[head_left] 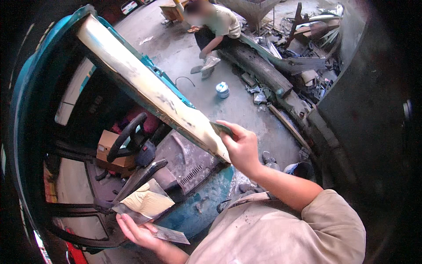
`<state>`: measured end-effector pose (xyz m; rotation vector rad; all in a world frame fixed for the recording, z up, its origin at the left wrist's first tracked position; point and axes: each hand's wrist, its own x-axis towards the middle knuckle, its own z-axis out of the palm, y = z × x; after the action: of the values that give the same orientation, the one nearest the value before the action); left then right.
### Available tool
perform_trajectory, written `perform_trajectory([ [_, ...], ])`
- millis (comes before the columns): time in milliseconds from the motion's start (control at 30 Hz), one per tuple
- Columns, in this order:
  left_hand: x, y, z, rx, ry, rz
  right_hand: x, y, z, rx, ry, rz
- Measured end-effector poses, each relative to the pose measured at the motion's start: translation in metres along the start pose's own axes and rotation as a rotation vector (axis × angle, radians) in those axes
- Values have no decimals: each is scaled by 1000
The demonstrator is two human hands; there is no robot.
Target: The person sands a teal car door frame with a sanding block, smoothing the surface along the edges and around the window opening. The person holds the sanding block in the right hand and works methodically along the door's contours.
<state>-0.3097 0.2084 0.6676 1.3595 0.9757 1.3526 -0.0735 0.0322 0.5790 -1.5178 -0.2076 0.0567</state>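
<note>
My right hand (242,152) is closed on a thin dark green spreader (222,128). Its blade meets the lower end of the vehicle's windshield pillar (149,81), which is coated with cream-coloured filler. Darker patches show through the coat in places. Low on the left, my left hand (140,234) supports a flat mixing plate (127,214) bearing a thick heap of cream putty (148,201). A metal scraper blade (172,235) sticks out beside that hand's fingers; how it is gripped is partly hidden.
Inside the teal cab are a steering wheel (127,134), a cardboard box (110,149) and a dusty dashboard (180,158). A can (222,89) stands on the concrete floor. Beyond it, another person (220,26) sits on a long timber beam (259,68), near scrap debris (303,48).
</note>
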Motion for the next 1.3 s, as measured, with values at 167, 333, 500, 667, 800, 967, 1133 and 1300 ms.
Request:
perform_trajectory([
  [167,3,2,-5,22,-46,-6,5,15,17,78,-31,-24],
  [333,2,1,0,51,1,-20,-33,17,16,-80,37,-202],
  [500,6,-1,8,60,-21,13,-64,22,-7,-55,-102,-188],
  [667,6,4,17,78,-111,24,-27,44,-16,12,20,142],
  [800,5,6,18,97,-122,-1,-33,51,6,43,14,25],
  [967,-3,7,25,107,-95,-41,-73,60,7,-81,-42,-172],
  [1133,-10,12,40,54,-133,-35,-79,45,-23,30,-241,-36],
  [1300,-18,3,34,-21,-236,-55,-15,12,-52,430,-83,134],
])
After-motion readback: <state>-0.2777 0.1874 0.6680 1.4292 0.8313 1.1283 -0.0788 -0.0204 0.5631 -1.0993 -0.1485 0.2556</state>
